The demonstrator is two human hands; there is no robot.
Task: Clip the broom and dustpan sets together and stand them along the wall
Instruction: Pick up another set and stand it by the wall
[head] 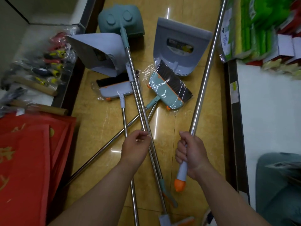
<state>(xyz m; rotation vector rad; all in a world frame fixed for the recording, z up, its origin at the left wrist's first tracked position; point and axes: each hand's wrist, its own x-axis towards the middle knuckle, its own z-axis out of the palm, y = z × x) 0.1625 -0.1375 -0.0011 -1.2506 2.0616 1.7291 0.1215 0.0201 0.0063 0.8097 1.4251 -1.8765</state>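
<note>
My right hand grips a steel pole near its white and orange handle end; the pole rises up and out of the top of the view. My left hand pinches two steel handles where they cross. A green dustpan and a grey dustpan lie at the far left of the tan floor. Another grey dustpan lies to the right. A grey broom head and a green broom head, both in plastic wrap, rest in the middle.
A low shelf on the left holds wrapped tools and red paper sheets. The shelf on the right carries green and yellow packs. A further steel pole lies diagonally across the floor. The aisle between the shelves is narrow.
</note>
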